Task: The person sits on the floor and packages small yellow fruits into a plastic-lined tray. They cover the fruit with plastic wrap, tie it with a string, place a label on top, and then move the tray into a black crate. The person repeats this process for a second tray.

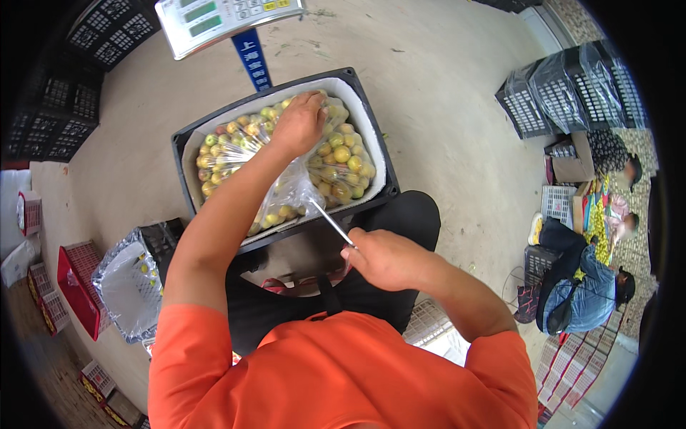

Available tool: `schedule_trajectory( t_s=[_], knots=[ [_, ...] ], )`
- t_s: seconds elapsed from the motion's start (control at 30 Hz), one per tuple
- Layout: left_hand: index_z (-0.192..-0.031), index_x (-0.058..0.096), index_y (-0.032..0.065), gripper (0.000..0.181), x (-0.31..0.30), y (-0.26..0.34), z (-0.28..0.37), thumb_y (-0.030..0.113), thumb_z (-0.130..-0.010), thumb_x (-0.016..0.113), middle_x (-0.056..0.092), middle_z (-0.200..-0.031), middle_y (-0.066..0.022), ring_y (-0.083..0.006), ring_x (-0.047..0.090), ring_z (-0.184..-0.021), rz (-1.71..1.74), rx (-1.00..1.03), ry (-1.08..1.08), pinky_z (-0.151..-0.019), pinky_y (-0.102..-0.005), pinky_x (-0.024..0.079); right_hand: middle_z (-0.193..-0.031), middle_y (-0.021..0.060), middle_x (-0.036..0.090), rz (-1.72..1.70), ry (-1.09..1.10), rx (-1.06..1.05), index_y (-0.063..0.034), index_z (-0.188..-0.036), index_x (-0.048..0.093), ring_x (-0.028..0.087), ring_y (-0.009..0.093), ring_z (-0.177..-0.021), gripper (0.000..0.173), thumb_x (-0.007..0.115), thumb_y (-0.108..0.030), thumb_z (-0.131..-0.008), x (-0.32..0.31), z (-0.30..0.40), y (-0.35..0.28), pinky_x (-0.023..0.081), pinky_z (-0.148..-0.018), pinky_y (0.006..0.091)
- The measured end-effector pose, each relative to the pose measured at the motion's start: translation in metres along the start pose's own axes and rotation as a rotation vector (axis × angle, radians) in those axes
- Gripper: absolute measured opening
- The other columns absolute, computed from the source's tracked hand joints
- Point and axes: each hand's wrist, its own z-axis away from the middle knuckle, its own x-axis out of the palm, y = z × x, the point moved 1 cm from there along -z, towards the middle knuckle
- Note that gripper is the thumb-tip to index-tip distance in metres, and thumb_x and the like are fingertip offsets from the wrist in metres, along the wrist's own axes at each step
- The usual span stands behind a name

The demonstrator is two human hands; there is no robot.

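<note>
A clear plastic bag [241,153] full of small round yellow-green fruits [341,154] lies in a paper-lined black plastic crate [394,177] before me. The bag is gathered into folds near its middle. My left hand [301,122] lies on the bag towards the crate's far side, fingers bent down; whether they grip the film is hidden. My right hand [386,260] is closed around a thin metal tube [333,221], held near the crate's near edge. The tube's far tip meets the gathered neck of the bag; how deep it goes in cannot be seen.
A digital scale [230,21] on a blue post [252,61] rises behind the crate. Black crates [568,88] are stacked at right and upper left. A film-lined crate [128,284] and a red crate [80,284] stand at left. Several people, one in blue [581,295], are at far right.
</note>
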Motion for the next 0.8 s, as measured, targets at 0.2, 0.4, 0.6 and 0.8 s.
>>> schedule_trajectory(
  t_s=[0.2,0.4,0.6,0.8],
  knots=[
    [-0.14,0.044,0.0078,0.049,0.045,-0.019,-0.011,0.034,-0.098,0.044,0.038,-0.148,-0.0142,-0.0302,0.03,-0.141,-0.333,0.134,-0.166,-0.118,-0.043,0.02,-0.083,0.0263,0.063,-0.094,0.002,0.009,0.0057,-0.095,0.05,0.061,0.045,-0.082,0.031,0.045,-0.025,-0.099,0.008,-0.01,0.009,0.047,-0.074,0.052],
    [-0.14,0.045,0.0064,0.056,0.041,-0.016,-0.007,0.041,-0.096,0.049,0.033,-0.151,-0.017,-0.0323,0.026,-0.143,-0.388,0.132,-0.245,-0.117,-0.0452,0.019,-0.082,0.0272,0.064,-0.082,0.012,-0.034,0.0074,-0.095,0.051,0.063,0.044,-0.081,0.03,0.046,-0.022,-0.098,0.0,-0.012,0.014,0.049,-0.074,0.0516],
    [-0.143,0.042,0.0055,0.077,0.031,0.009,0.008,0.057,-0.088,0.056,0.029,-0.153,-0.0171,-0.0341,0.022,-0.144,-0.348,0.125,-0.424,-0.118,-0.0447,0.016,-0.082,0.0259,0.065,-0.083,-0.004,-0.055,0.0078,-0.096,0.052,0.063,0.043,-0.08,0.029,0.047,-0.021,-0.097,0.004,-0.012,0.022,0.049,-0.073,0.0511],
    [-0.143,0.043,0.0061,0.088,0.03,0.015,0.0,0.066,-0.08,0.061,0.028,-0.154,-0.017,-0.0334,0.02,-0.145,-0.386,0.124,-0.5,-0.119,-0.0451,0.016,-0.081,0.0243,0.062,-0.08,0.021,-0.072,0.0072,-0.095,0.051,0.061,0.042,-0.079,0.03,0.045,-0.022,-0.099,0.008,-0.012,0.025,0.047,-0.071,0.0495]
  ],
)
